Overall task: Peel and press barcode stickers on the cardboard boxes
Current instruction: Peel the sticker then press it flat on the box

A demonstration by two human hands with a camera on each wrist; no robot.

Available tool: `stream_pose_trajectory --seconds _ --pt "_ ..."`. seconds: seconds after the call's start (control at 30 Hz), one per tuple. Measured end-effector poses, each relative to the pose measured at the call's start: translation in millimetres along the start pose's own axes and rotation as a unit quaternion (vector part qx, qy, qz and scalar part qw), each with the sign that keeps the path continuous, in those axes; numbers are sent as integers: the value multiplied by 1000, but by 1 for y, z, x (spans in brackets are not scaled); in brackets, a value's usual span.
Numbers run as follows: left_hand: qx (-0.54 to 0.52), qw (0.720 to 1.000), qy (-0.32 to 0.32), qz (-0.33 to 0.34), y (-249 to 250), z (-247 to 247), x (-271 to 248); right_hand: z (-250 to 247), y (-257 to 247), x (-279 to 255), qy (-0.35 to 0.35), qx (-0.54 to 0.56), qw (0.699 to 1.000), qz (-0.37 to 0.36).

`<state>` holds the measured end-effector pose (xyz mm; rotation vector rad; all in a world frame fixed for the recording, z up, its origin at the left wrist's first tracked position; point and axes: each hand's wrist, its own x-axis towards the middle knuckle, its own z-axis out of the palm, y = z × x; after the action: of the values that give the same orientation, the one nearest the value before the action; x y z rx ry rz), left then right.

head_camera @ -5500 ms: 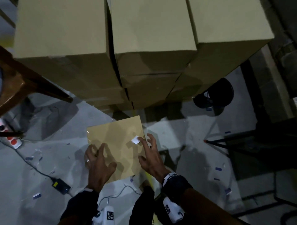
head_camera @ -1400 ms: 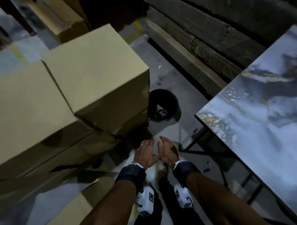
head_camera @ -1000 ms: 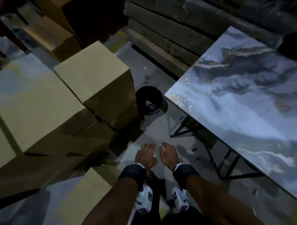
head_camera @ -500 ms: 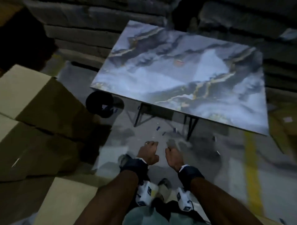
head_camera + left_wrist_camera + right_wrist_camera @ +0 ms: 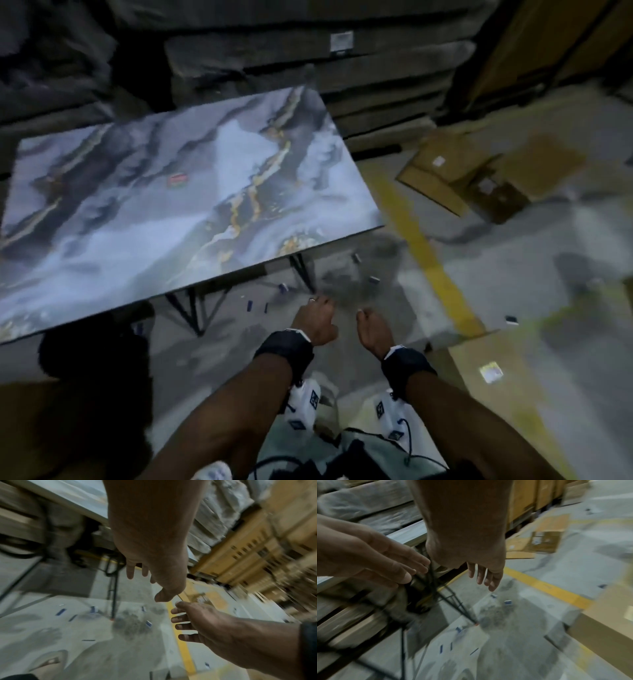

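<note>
Now faces a marble-patterned counter (image 5: 171,205) at left, smooth and glossy on thin black legs, in place of the tall box stack seen a second ago; reads as a turn between stickers, probably toward the next box or fresh labels. Passes small blue-and-white scraps (image 5: 250,306) littering the grey concrete floor (image 5: 513,274) just past the counter's edge, likely peeled backing. Holds nothing in the left hand (image 5: 313,323), fingers loosely curled and hanging; holds nothing in the right hand (image 5: 373,330) just beside it, fingers relaxed and slightly spread. Crosses a worn yellow floor line (image 5: 428,257). Finds the task's cardboard at right: flattened boxes (image 5: 479,174) lying well off on the floor, matte and creased, with pale labels, and a nearer cardboard box (image 5: 513,411) at lower right carrying a small pale sticker (image 5: 490,373) on its flat top.
</note>
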<state>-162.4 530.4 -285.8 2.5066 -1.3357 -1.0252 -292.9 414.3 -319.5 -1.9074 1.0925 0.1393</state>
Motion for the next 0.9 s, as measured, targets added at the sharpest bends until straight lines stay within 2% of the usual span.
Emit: stream_pose_trajectory --seconds 0.1,0.23,0.33,0.43,0.5,0.63,0.73,0.9 --pt "34 998 -20 49 32 -12 30 -29 10 4 51 -1 999 7" --pt "68 989 -45 124 68 -16 76 -61 30 12 62 33 995 75" --pt "93 977 -76 176 94 -20 106 -80 49 27 143 80 972 167" --pt "129 955 -101 246 116 -24 136 -91 64 33 173 130 951 223" --pt "142 938 -142 283 129 -20 158 -101 73 34 203 173 928 261" --pt "172 917 -196 303 153 -15 186 -116 85 31 224 199 904 304" --pt "208 889 -235 333 175 -4 204 -118 103 25 252 206 887 328" --pt "236 861 -259 368 209 17 226 -124 136 14 300 238 848 366"
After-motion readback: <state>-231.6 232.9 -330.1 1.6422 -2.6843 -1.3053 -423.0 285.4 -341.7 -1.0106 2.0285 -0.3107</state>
